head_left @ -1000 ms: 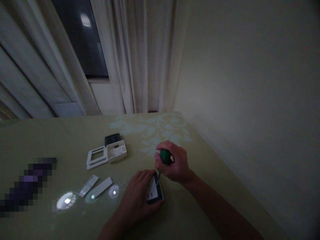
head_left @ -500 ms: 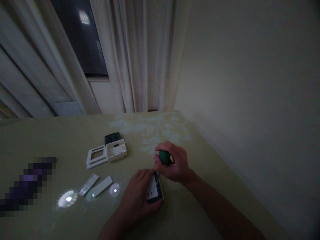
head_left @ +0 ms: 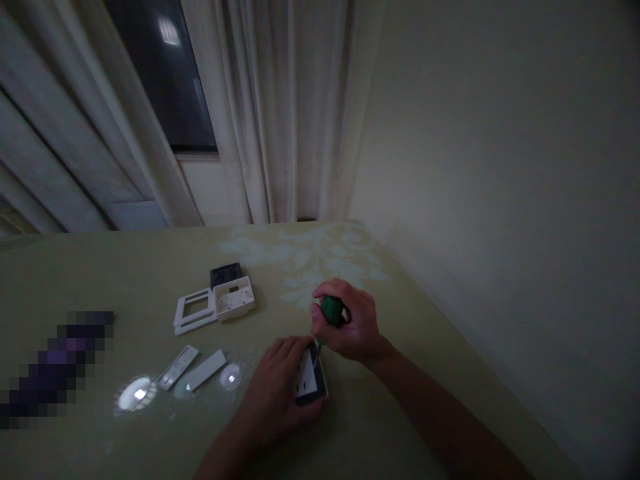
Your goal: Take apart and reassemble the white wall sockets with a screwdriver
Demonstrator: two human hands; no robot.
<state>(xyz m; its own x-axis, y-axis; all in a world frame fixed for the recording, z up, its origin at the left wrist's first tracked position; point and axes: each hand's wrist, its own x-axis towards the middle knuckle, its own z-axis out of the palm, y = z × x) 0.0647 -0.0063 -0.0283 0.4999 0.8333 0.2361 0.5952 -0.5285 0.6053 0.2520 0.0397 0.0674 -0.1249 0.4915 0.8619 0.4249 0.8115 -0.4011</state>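
With its fingers wrapped around the green handle of a screwdriver (head_left: 332,311), my right hand (head_left: 361,328) is closed. The metal shaft slants down to the face of a wall socket (head_left: 307,381), near its upper right edge; the exact tip contact is too small to make out. This socket has a white slotted face inside a dark border. My left hand (head_left: 270,390) grips it against the table, thumb along the near edge and fingers over the far left side, covering part of it.
Beyond my left hand lie a white back box (head_left: 235,308), a dark module (head_left: 225,274) and a white frame (head_left: 195,325). Closer are two white strips (head_left: 179,368). A pixelated dark object (head_left: 55,367) is at left. A wall (head_left: 500,200) borders the table's right side.
My right hand and the screwdriver have shifted very slightly right and up. My left hand stays on the socket, and the other parts lie as before.
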